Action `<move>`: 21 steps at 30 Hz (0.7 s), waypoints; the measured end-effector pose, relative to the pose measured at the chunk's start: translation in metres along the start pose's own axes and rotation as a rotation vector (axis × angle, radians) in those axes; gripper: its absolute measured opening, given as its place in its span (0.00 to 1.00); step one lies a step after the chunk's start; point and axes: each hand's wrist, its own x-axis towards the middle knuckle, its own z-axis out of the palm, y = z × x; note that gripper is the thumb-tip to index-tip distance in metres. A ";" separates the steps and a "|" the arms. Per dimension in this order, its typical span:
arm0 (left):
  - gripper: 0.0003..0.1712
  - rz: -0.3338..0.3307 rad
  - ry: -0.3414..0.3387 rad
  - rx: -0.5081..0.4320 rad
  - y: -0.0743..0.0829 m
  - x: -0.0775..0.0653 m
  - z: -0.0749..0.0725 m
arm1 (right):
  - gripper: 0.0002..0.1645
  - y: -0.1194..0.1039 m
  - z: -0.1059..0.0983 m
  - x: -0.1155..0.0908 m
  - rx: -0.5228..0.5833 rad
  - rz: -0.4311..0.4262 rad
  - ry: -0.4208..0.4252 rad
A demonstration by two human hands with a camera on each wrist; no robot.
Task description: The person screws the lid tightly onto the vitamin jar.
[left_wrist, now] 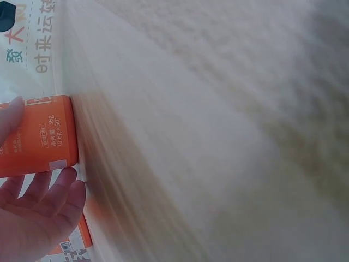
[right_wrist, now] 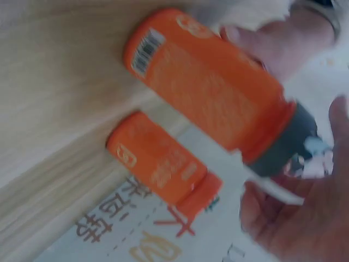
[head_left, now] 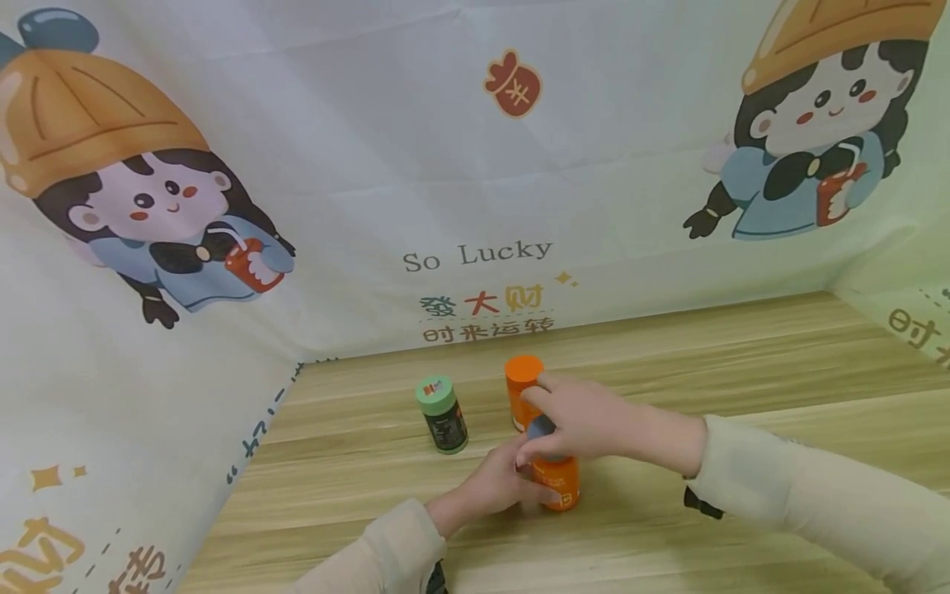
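Observation:
An orange bottle (head_left: pixel 557 483) with a dark grey lid (right_wrist: pixel 283 139) stands on the wooden table. My left hand (head_left: pixel 496 480) holds its body, with the thumb on one side and fingers on the other in the left wrist view. Around the lid, my right hand (head_left: pixel 586 417) has its thumb and fingers spread, and gaps show between them and the lid in the right wrist view. Just behind stands a second orange bottle (right_wrist: pixel 158 158) with an orange lid, partly hidden by my right hand in the head view. Left of it is a dark bottle (head_left: pixel 445 425) with a green lid.
A white printed cloth (head_left: pixel 356 206) with cartoon figures and writing rises behind and along both sides. The wood-grain tabletop (head_left: pixel 334 462) extends to both sides of the bottles.

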 end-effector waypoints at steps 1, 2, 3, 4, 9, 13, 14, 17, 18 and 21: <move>0.34 -0.013 -0.005 -0.021 0.000 0.000 0.000 | 0.40 0.003 -0.004 -0.001 0.054 -0.024 -0.034; 0.33 -0.022 -0.008 -0.036 0.000 0.000 0.000 | 0.41 0.006 -0.007 -0.001 0.101 -0.060 -0.065; 0.32 -0.030 -0.008 -0.043 0.000 0.000 0.000 | 0.40 0.010 -0.011 -0.002 0.141 -0.113 -0.092; 0.32 -0.032 -0.011 -0.051 0.000 0.000 0.000 | 0.38 0.014 -0.015 -0.003 0.181 -0.163 -0.129; 0.32 -0.026 -0.011 -0.052 -0.001 0.000 0.000 | 0.32 0.032 -0.028 -0.006 0.280 -0.366 -0.290; 0.33 -0.040 -0.004 -0.057 -0.001 0.000 0.000 | 0.28 0.039 -0.030 -0.006 0.245 -0.427 -0.327; 0.33 -0.045 -0.001 -0.059 -0.001 0.000 0.000 | 0.26 0.040 -0.030 -0.006 0.230 -0.436 -0.325; 0.33 -0.052 0.011 -0.071 0.000 -0.001 0.001 | 0.23 0.040 -0.028 -0.006 0.186 -0.455 -0.307; 0.33 -0.054 0.015 -0.077 0.000 -0.001 0.001 | 0.23 0.041 -0.028 -0.006 0.174 -0.462 -0.295; 0.33 -0.058 0.027 -0.097 -0.001 -0.001 0.002 | 0.23 0.040 -0.026 -0.007 0.136 -0.482 -0.248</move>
